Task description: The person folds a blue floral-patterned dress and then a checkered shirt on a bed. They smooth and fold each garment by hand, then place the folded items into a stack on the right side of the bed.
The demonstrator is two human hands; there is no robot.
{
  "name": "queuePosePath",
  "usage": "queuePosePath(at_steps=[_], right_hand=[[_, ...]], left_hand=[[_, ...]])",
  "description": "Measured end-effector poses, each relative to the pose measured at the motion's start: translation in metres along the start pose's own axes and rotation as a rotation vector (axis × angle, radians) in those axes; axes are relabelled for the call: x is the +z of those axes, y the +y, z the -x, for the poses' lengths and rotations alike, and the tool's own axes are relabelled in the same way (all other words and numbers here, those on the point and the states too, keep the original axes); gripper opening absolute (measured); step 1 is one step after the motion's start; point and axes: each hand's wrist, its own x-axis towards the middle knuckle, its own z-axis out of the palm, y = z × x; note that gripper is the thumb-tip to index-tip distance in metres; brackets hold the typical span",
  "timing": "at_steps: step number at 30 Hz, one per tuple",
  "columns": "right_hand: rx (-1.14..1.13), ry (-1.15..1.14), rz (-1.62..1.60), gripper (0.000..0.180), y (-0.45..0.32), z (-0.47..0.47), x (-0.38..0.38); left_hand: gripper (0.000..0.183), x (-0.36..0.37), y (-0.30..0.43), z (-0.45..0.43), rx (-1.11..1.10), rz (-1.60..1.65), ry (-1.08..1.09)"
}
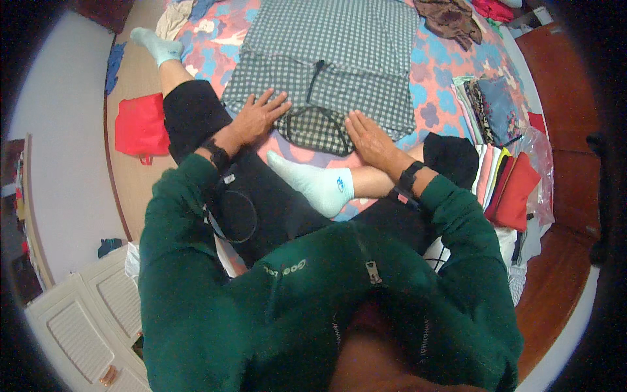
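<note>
A black-and-white checked garment (333, 39) lies spread flat before me. Its neckline (316, 128), edged with a dark band, points towards me, and a short dark placket (315, 81) runs away from it. My left hand (257, 116) rests palm down by the left side of the neckline, fingers spread. On the opposite side, my right hand (371, 138) lies flat against the garment's edge with its fingers extended close together. Neither hand grips anything.
The garment lies on a floral blanket (431, 93). At right are stacks of folded clothes (494, 108), a red folded piece (519, 191) and a clear plastic bag (539, 161). A red bag (141, 125) sits left of my leg. A brown garment (450, 22) lies at the far right.
</note>
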Motion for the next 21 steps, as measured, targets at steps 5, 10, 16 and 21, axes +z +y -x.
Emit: queuePosePath(at_steps=[5,10,16,21], right_hand=[[0.073,-0.055,-0.36,0.043,0.012,-0.005,-0.014],[0.232,-0.25,-0.874,0.042,0.049,-0.018,-0.047],[0.233,-0.218,-1.199,0.034,0.16,-0.054,-0.083],[0.794,-0.359,-1.734,0.017,0.259,-0.11,-0.042]], left_hand=[[0.058,-0.018,-0.007,0.002,-0.076,0.4,-0.049],[0.04,-0.048,-0.022,-0.004,-0.052,0.571,0.029],[0.036,-0.101,-0.103,-0.083,0.025,0.767,-0.089],[0.015,-0.099,-0.182,-0.217,-0.23,0.991,-0.448]])
